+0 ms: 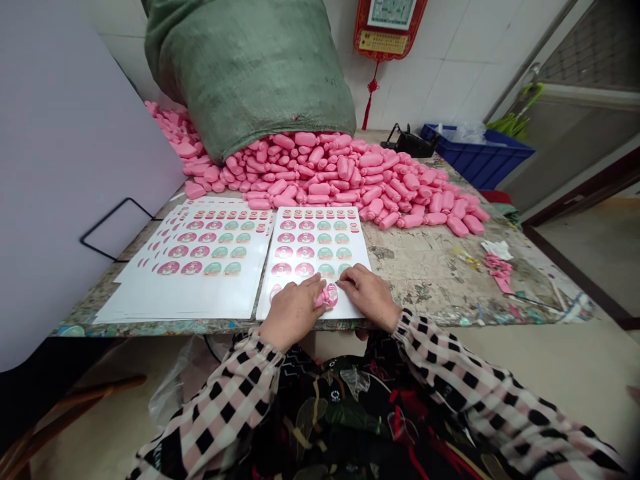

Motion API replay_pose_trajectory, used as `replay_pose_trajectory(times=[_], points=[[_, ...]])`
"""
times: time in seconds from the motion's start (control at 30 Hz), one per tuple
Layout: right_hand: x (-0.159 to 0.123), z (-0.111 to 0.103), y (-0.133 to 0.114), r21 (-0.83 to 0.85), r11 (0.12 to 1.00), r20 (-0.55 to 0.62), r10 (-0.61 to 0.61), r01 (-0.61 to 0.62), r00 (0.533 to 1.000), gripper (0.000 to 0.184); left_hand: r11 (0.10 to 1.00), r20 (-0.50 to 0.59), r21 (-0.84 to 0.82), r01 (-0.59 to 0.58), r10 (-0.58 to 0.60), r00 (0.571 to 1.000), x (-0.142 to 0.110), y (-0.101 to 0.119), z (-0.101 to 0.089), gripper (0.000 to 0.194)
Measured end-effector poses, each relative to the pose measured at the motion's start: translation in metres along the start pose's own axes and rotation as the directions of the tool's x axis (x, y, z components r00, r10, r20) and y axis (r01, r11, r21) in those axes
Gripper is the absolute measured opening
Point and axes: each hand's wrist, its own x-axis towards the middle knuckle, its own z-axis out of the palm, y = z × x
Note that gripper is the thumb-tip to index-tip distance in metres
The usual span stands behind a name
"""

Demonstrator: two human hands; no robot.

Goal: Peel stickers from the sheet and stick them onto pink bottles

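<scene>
A small pink plastic bottle lies under the fingers of my left hand, which are closed on it near the front of a sticker sheet. The sheet carries rows of pink and green stickers. Beside the bottle is a round pink sticker. My right hand rests at the sheet's right side, thumb and forefinger drawn together close to that sticker. Whatever lies between those fingertips is too small to make out.
More sticker sheets lie fanned out on the left. Behind them, a heap of pink bottles spills from a green sack. A blue crate stands at the back right. Pink scraps lie on the worn table.
</scene>
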Motion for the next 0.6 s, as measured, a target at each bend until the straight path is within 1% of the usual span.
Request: replay_pose_trajectory(times=[0.13,0.27,0.43,0.6], points=[[-0.006,-0.006,0.003,0.059,0.998,0.047,-0.033,0.030,0.998,0.015,1.000,-0.002,-0.004,0.009,-0.009,1.000,0.000,0.001,-0.001,0.050],[-0.014,-0.008,0.003,0.072,0.997,0.068,-0.026,0.021,0.997,0.015,1.000,-0.003,-0.002,0.007,-0.007,1.000,0.000,0.002,-0.001,0.049],[-0.021,-0.007,0.001,0.045,0.999,0.059,0.005,-0.008,0.998,0.016,1.000,0.000,0.000,0.009,-0.009,1.000,-0.001,0.001,0.001,0.049],[-0.031,-0.001,-0.003,0.023,0.999,0.021,0.022,-0.022,1.000,0.018,1.000,0.006,-0.007,0.013,-0.013,1.000,-0.001,0.003,-0.001,0.049]])
